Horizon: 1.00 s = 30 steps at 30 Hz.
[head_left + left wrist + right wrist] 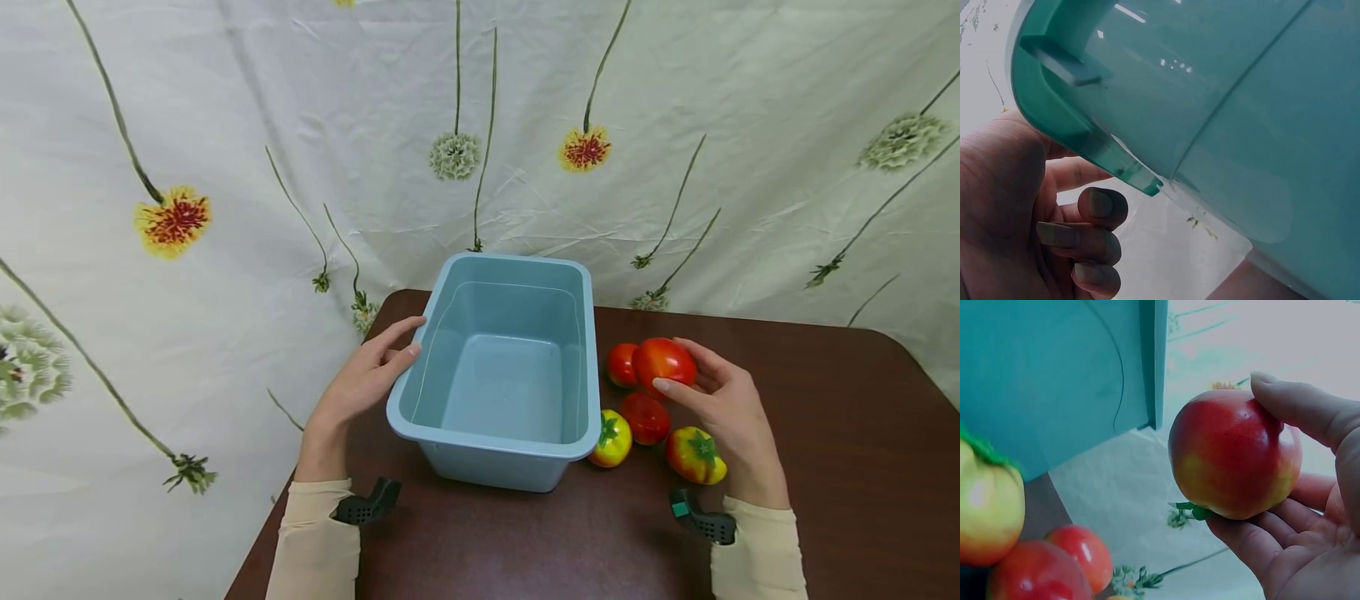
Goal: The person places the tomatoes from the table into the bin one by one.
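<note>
An upright light-blue plastic tub (491, 442) stands on the table, its inside bare. At its left rim is my left hand (362, 377), with thumb and index finger on the edge; in the left wrist view the other fingers (1094, 244) curl below the rim. My right hand (738, 412) holds a shiny red tomato (663, 362) between thumb and fingers, right of the tub and above other tomatoes. Seen from the right wrist, this tomato (1235, 456) has a yellowish lower side and a green stem end pointing down.
Beside the tub's right wall lie a small red tomato (621, 365), a darker red one (646, 418), a yellow-green one (612, 442) and a red-yellow one (693, 455). They rest on a dark brown table (847, 433). A flower-printed white cloth (360, 100) hangs behind.
</note>
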Motion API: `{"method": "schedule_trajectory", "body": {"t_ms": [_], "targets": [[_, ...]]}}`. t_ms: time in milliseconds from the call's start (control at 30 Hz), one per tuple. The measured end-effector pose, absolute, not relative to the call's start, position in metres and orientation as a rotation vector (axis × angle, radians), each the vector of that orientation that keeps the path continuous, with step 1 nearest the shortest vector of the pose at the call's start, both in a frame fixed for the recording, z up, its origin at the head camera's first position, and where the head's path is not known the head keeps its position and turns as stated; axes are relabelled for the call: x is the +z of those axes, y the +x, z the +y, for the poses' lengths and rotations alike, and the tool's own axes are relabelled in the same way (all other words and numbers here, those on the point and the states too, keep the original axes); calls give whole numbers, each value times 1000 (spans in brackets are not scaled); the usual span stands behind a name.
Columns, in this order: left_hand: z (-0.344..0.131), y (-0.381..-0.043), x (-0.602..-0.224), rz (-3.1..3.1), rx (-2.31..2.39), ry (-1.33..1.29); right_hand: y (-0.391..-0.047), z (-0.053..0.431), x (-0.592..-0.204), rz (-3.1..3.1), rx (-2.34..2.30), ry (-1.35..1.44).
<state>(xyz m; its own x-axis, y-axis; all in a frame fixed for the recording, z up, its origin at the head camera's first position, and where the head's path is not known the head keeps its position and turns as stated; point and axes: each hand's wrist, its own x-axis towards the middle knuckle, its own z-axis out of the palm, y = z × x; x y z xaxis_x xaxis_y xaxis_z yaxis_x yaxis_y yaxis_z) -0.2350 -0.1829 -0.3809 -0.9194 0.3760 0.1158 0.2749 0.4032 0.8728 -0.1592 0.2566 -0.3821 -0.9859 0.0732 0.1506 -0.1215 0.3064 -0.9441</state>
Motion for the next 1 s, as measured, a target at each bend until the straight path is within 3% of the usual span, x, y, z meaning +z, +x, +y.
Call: {"method": "schedule_trajectory", "body": {"t_ms": [1000], "targets": [[-180, -221, -377, 2565, 1533, 564, -135, 211, -353, -2376, 1711, 244]]}}
